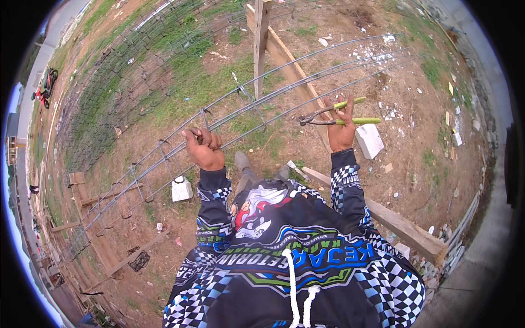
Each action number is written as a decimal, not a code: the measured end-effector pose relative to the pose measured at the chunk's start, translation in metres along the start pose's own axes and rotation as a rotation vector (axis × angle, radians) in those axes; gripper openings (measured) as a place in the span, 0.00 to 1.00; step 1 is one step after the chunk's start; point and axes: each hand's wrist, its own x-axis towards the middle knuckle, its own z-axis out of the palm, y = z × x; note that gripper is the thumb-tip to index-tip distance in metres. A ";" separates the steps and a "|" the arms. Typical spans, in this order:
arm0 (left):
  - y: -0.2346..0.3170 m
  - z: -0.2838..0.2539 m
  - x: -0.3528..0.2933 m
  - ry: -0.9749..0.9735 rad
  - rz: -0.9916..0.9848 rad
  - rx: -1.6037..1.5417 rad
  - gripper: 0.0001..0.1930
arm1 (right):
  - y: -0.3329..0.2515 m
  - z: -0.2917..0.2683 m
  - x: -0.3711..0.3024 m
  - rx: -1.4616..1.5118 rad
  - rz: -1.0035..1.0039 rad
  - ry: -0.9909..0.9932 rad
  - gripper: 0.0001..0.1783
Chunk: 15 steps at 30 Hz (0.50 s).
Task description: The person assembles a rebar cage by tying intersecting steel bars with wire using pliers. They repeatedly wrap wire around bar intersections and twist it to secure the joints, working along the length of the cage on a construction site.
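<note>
A long cage of steel reinforcing bars runs slantwise in front of me, with square wire stirrups spaced along it. My left hand is closed in a fist over the bars, just below a stirrup. What its fingers grip is hidden. To the right of the cage, my right hand holds a pair of pincers with yellow-green handles. The handles are spread apart across my palm and fingers, and the dark jaws point left toward the bars.
A wooden post with a plank stands beyond the cage, and a timber beam lies at lower right. White blocks sit on the ground. More wire mesh spreads at far left; a wooden trestle is at lower left.
</note>
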 end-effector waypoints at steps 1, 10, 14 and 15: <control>0.009 -0.005 0.007 -0.028 -0.002 -0.022 0.21 | -0.005 -0.004 0.001 -0.017 -0.036 0.074 0.44; 0.051 -0.026 -0.001 -0.100 0.069 -0.015 0.20 | -0.031 -0.068 0.028 -2.290 0.286 -0.214 0.33; 0.052 -0.029 -0.016 -0.039 0.061 -0.042 0.20 | -0.017 -0.083 0.051 -2.158 0.735 -0.438 0.36; 0.052 -0.029 -0.019 -0.087 0.070 -0.066 0.20 | -0.017 -0.082 0.049 -2.134 0.708 -0.444 0.35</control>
